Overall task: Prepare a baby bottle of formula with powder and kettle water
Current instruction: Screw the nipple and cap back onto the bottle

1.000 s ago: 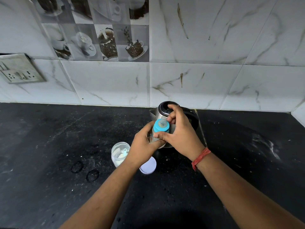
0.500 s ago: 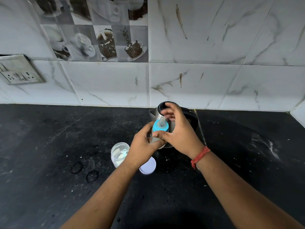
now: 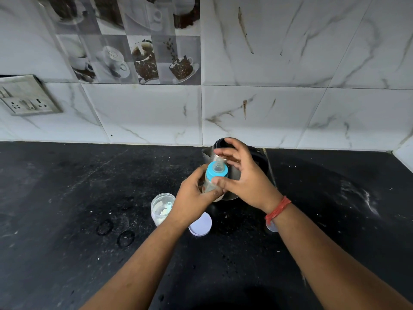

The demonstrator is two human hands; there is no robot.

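A baby bottle (image 3: 212,183) is held upright above the black table (image 3: 67,220), just in front of the steel kettle (image 3: 237,175) at 12 o'clock. The left hand (image 3: 192,198) is wrapped around the bottle's lower body, hiding most of it; pale liquid is only dimly made out through the clear wall. The right hand (image 3: 243,175) is set at the blue collar (image 3: 216,172), thumb pressed just beneath it, its other fingers spread loosely over the teat (image 3: 219,163) with no firm grip visible there. Much of the kettle is blocked by the right hand and its base cannot be seen. At 9 o'clock of the bottle an open powder jar (image 3: 162,208) is seen, partly covered by the left wrist, with a small scoop faintly visible inside. A white lid (image 3: 201,225) lies flat at 6 o'clock, partly under the left forearm. A clear cap (image 3: 271,227) is glimpsed beneath the right wrist, mostly hidden. A socket plate (image 3: 26,97) on the wall is cut off at the left edge.
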